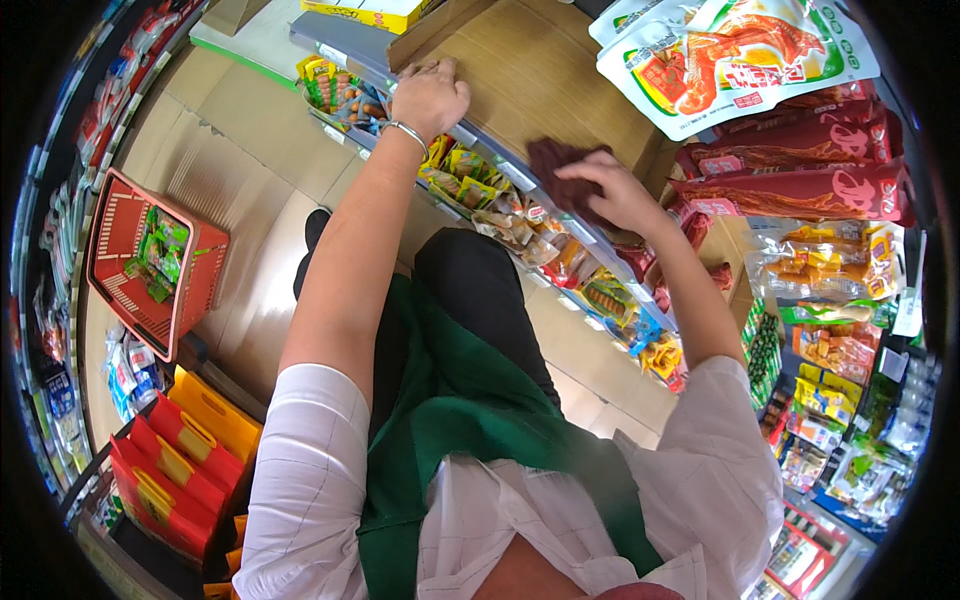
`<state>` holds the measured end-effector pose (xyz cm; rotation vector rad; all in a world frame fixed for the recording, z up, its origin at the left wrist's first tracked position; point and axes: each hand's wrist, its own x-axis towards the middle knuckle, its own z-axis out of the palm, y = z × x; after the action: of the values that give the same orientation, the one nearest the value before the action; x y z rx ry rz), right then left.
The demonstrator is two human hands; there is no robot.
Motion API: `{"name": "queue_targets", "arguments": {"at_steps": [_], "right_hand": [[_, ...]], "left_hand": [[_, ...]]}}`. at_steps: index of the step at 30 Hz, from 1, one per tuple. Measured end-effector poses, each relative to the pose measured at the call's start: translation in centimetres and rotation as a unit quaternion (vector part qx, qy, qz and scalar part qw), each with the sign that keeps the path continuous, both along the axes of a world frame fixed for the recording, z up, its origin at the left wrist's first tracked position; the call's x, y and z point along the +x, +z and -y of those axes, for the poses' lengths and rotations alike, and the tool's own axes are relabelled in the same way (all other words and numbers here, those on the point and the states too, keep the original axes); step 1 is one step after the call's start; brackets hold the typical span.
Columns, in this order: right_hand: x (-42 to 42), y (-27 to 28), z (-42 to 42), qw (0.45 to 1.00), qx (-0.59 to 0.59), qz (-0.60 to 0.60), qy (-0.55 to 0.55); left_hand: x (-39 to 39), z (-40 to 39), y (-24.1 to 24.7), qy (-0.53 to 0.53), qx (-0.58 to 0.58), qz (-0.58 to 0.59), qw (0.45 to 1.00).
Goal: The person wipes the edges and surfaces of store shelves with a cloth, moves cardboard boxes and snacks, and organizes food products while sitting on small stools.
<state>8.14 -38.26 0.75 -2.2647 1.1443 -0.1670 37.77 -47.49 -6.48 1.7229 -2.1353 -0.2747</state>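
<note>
A dark maroon cloth (574,180) lies bunched under my right hand (619,191), whose fingers hold it against the front edge of a shelf. My left hand (430,97), with a bracelet at the wrist, rests on the edge of an open cardboard tray (547,67) on the same shelf. Whether its fingers grip the edge cannot be told. Beside the tray lie white packs of meat snacks (735,60) and dark red vacuum packs (795,187). Small wrapped snacks (465,176) fill a lower row just below the shelf edge.
A red shopping basket (206,262) with green packets stands on the tiled floor at the left. Red and yellow gift boxes (176,472) sit in a cart at the lower left. Stocked shelves (127,97) line the far left, and more bagged goods (832,345) hang at the right.
</note>
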Motion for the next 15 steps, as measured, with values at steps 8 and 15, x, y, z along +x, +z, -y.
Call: {"name": "queue_targets", "arguments": {"at_steps": [8,15], "right_hand": [[3.4,-1.8,1.2,0.99,-0.138,0.002,0.032],[10.4,-5.2,13.7,0.947,-0.292,-0.057,-0.117]], "left_hand": [[-1.8,-0.5,0.7,0.008,-0.006,-0.015,1.0],[-1.8,-0.8,0.3,0.013,-0.043,0.0,0.999]]}}
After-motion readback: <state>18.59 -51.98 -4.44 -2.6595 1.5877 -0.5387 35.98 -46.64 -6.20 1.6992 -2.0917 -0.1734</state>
